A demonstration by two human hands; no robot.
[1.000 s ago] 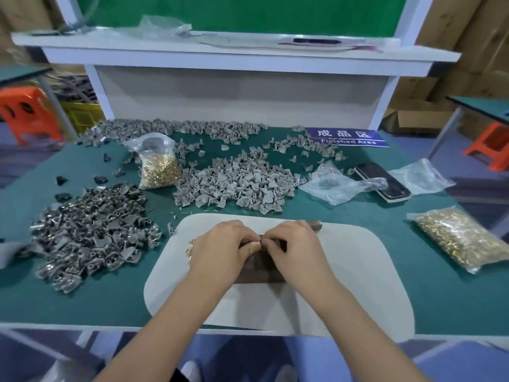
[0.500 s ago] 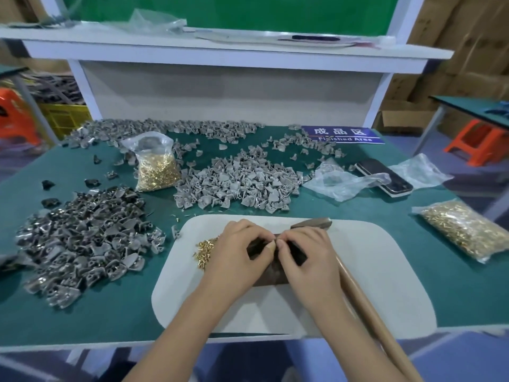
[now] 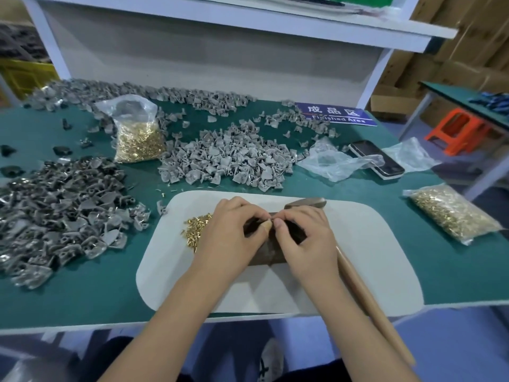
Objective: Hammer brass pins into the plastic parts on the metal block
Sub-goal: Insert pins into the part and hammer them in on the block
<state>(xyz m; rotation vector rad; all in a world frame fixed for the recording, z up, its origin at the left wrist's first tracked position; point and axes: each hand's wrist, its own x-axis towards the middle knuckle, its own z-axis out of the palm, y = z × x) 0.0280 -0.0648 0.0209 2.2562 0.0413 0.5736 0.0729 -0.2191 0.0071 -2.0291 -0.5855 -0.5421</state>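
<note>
My head tips lower, closer over the metal block (image 3: 265, 255). The hammer (image 3: 358, 285) handle beside my right hand (image 3: 305, 238) shows now, as do loose brass pins (image 3: 195, 230).

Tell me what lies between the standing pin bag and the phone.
In the head view, a heap of light grey plastic parts and a crumpled clear bag lie between the pin bag and the phone.

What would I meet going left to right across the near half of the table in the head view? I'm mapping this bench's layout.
Dark grey parts pile → loose brass pins → left hand → right hand → hammer handle → bag of brass pins.
</note>
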